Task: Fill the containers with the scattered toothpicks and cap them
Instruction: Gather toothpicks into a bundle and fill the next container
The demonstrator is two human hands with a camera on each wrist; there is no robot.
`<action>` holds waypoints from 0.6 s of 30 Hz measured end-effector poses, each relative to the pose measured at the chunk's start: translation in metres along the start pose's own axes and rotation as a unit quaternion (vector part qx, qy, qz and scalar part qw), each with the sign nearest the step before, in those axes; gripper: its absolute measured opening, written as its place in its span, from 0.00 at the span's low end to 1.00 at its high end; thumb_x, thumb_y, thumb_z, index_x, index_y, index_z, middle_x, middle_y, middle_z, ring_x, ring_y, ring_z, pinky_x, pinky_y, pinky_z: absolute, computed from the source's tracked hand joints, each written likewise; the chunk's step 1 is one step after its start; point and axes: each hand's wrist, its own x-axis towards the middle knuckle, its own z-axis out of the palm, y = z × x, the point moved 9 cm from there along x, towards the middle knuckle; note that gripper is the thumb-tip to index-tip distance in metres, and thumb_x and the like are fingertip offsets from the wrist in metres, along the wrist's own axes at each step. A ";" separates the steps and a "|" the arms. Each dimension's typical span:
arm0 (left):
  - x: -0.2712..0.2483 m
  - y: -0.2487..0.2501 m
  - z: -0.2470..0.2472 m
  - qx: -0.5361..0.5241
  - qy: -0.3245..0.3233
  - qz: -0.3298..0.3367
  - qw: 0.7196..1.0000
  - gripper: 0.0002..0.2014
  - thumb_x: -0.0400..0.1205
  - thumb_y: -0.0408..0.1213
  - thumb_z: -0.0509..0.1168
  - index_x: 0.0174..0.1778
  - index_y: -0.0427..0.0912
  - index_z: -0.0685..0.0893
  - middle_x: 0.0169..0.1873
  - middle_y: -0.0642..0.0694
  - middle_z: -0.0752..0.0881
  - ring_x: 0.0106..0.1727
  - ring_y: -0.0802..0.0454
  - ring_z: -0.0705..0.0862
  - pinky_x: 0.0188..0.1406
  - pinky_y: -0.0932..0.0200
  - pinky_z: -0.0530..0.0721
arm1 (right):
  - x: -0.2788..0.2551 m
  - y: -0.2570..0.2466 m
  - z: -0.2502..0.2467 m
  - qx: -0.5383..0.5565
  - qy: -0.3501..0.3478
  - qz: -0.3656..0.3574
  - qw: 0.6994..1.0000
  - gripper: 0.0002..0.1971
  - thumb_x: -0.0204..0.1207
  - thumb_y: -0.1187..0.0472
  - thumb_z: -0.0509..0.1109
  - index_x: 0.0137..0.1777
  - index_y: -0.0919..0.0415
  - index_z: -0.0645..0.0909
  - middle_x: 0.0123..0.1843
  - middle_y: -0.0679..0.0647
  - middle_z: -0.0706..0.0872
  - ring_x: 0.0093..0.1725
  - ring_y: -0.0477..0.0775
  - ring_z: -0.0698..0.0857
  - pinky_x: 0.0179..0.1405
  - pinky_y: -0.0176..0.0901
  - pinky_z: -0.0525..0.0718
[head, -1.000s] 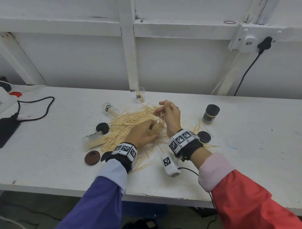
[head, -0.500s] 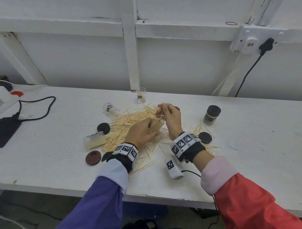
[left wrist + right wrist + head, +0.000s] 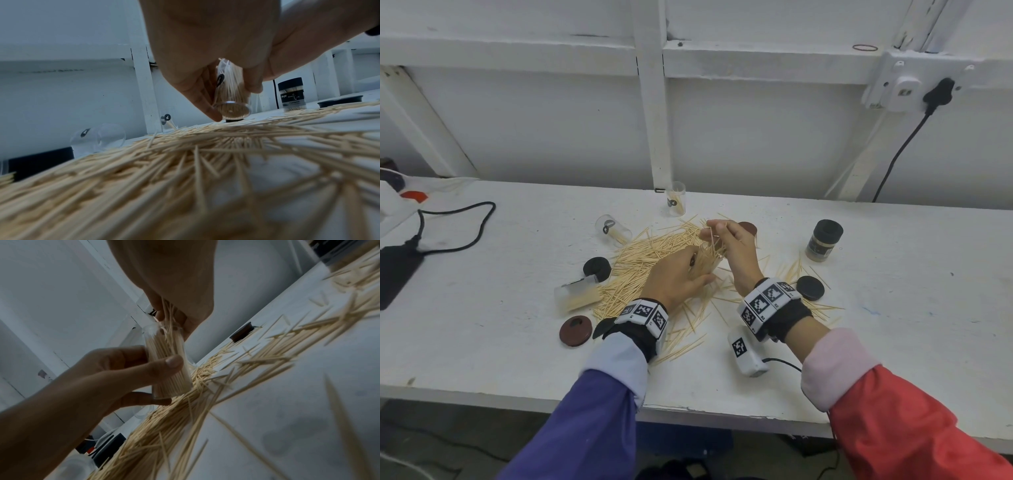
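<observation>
**Over the white bench, toothpicks go into a jar**

Head view: left hand point(image 3: 677, 277) and right hand point(image 3: 736, 248) meet above the heap of pale wooden toothpicks point(image 3: 640, 263).

Left wrist view: fingers curl round a clear cylindrical plastic container point(image 3: 231, 95), nearly full.

Right wrist view: fingertips point(image 3: 162, 314) pinch several toothpicks at the container's mouth.

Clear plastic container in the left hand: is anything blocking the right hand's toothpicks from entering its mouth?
Nothing visible. The right hand pinches thin wooden toothpicks directly above the clear plastic container, which the left hand grips; its mouth is uncapped.

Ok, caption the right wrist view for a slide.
Left hand grips a clear container while right hand feeds toothpicks in.
</observation>
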 end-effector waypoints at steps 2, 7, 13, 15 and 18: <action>0.000 0.001 0.004 -0.002 -0.015 0.009 1.000 0.27 0.77 0.57 0.71 0.67 0.46 0.78 0.50 0.51 0.87 0.48 0.51 0.84 0.48 0.48 0.84 | 0.002 0.002 0.002 -0.005 -0.014 0.010 1.000 0.12 0.86 0.62 0.60 0.57 0.68 0.83 0.51 0.58 0.88 0.49 0.52 0.88 0.53 0.45 0.85; 0.000 0.003 0.009 -0.010 -0.039 0.029 0.999 0.29 0.77 0.58 0.71 0.69 0.46 0.77 0.55 0.50 0.87 0.53 0.49 0.85 0.50 0.47 0.84 | 0.002 0.011 0.006 -0.027 -0.054 0.064 0.996 0.14 0.88 0.60 0.57 0.54 0.67 0.82 0.46 0.60 0.89 0.45 0.51 0.87 0.43 0.33 0.84; -0.001 0.001 0.008 -0.020 -0.042 0.027 0.999 0.32 0.73 0.63 0.65 0.68 0.47 0.78 0.54 0.50 0.88 0.52 0.49 0.86 0.49 0.45 0.85 | -0.003 0.018 0.015 -0.035 -0.122 0.105 0.986 0.16 0.87 0.55 0.57 0.53 0.65 0.83 0.53 0.60 0.89 0.43 0.46 0.88 0.38 0.36 0.84; 0.000 0.000 0.008 -0.021 -0.041 0.023 0.999 0.32 0.73 0.64 0.64 0.66 0.46 0.78 0.53 0.50 0.88 0.50 0.50 0.86 0.49 0.44 0.85 | -0.002 0.016 0.014 -0.015 -0.117 0.098 0.988 0.15 0.87 0.55 0.56 0.52 0.64 0.82 0.56 0.62 0.88 0.47 0.49 0.87 0.44 0.40 0.84; -0.001 0.001 0.006 -0.026 -0.037 0.020 0.999 0.39 0.69 0.71 0.59 0.68 0.46 0.78 0.53 0.51 0.87 0.50 0.51 0.85 0.49 0.46 0.84 | 0.000 0.013 0.010 0.015 -0.103 0.081 0.991 0.17 0.88 0.54 0.53 0.55 0.65 0.80 0.59 0.63 0.88 0.55 0.57 0.87 0.55 0.53 0.83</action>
